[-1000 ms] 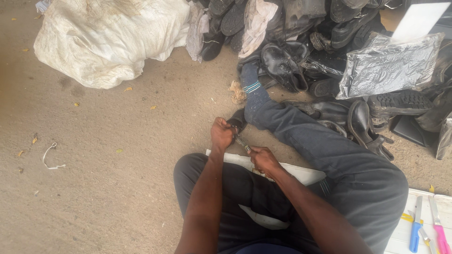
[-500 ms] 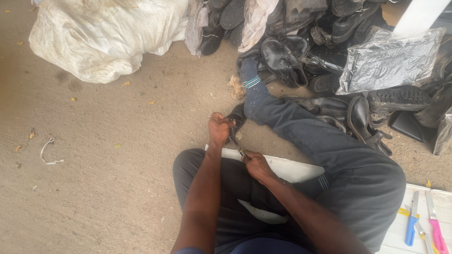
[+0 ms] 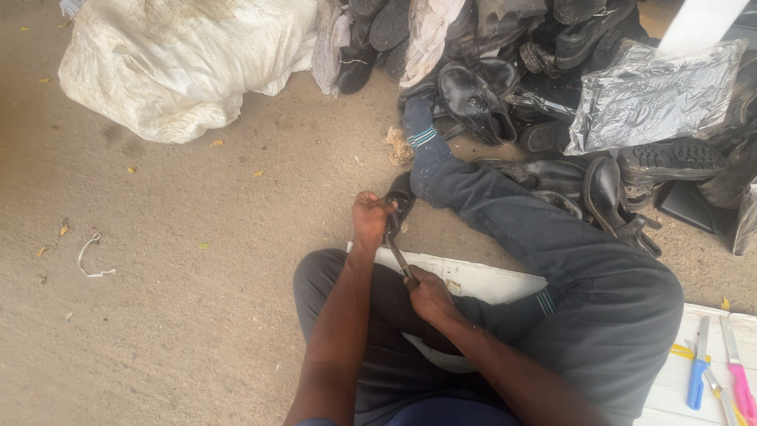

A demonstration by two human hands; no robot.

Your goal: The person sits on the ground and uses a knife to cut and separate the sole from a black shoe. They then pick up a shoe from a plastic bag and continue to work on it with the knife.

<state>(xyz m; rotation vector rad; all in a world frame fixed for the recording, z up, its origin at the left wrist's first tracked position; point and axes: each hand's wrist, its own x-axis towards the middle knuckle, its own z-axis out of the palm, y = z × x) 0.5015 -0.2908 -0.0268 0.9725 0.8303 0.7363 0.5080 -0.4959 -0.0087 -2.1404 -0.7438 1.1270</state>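
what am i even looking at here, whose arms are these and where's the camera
The camera sits on a person's head and looks down, so the two bare arms coming from the bottom edge are that person's own. They sit on sandy ground with one leg stretched out.

The left hand holds a small dark shoe steady. The right hand keeps a grip on a thin dark tool that points up to the shoe.

Around them: a white sack at top left, a heap of black shoes at top right, and a blue-handled tool and a pink-handled tool on a white board at lower right.
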